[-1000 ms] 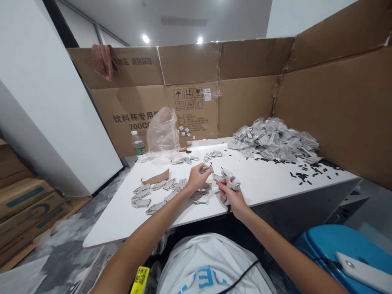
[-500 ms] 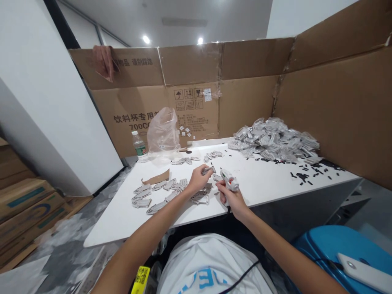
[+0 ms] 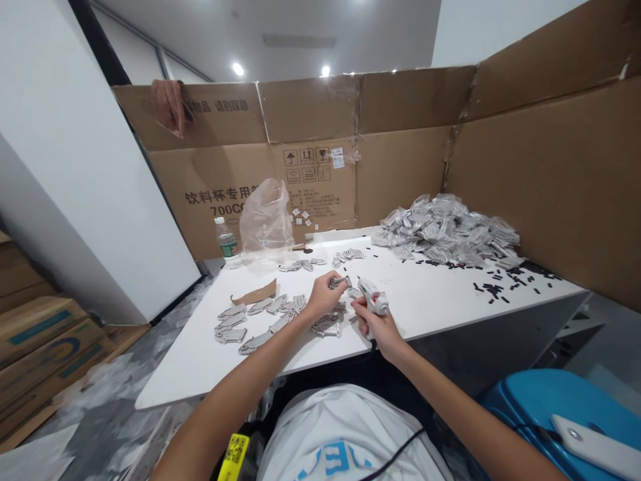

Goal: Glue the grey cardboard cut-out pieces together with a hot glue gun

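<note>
Hot-glue gun [image 3: 373, 298] sits in the clenched right hand [image 3: 380, 329], held above the white table [image 3: 441, 310] with its front end just beside the small grey cut-out piece [image 3: 339, 282] pinched in the left hand [image 3: 323, 298]. At such close quarters, a slip could put hot glue or the tip on those fingers or the loose grey pieces [image 3: 325, 325] below, and a tug on the black cord [image 3: 395, 449] could jerk the gun. Its chunky white body shows a small red detail, though the fingers partly hide its grip.
</note>
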`<state>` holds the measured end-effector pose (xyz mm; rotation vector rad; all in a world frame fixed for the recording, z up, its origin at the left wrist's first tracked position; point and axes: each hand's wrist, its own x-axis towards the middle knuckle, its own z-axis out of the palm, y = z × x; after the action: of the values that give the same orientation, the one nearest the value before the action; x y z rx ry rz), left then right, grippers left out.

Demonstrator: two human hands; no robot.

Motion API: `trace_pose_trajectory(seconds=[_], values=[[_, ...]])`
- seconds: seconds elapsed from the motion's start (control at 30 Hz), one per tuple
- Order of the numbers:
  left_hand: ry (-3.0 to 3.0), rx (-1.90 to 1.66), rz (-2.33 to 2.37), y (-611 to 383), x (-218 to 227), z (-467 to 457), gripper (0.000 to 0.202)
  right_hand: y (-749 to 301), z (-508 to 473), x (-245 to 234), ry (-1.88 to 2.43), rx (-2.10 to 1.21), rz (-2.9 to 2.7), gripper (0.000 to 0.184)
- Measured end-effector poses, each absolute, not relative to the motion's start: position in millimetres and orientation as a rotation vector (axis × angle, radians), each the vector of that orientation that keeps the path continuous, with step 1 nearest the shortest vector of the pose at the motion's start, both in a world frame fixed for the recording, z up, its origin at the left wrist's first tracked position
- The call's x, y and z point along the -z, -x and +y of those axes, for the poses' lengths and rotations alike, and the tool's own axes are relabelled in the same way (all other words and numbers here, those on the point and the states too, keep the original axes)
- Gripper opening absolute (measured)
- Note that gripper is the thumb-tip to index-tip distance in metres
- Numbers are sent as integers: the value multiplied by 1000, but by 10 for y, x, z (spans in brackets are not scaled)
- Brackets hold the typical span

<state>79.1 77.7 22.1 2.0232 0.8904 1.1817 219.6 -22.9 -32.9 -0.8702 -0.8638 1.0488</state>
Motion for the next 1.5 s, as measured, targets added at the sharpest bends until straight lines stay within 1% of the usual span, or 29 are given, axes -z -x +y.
trace_pose_trajectory(seconds=[0.47, 0.7, 0.83, 0.93, 1.17, 1.5], values=[[-2002, -1152, 848, -793, -195, 778, 9, -2206, -244, 332, 873, -1056, -908, 44], [-2004, -1138, 870, -798, -210, 769, 21, -2196, -254, 305, 873, -1046, -913, 43], [-2011, -1152, 873, -797, -186, 785, 26, -2202, -243, 326, 874, -1040, -901, 46], [-2009, -1149, 873, -796, -175, 796, 27, -2206, -232, 348, 887, -1038, -908, 45], [-1996, -1168, 873, -797, -182, 793, 25, -2208, -226, 364, 879, -1043, -908, 48], [-1941, -1205, 856, -797, -207, 767, 17, -2224, -185, 457, 881, -1033, -942, 44]])
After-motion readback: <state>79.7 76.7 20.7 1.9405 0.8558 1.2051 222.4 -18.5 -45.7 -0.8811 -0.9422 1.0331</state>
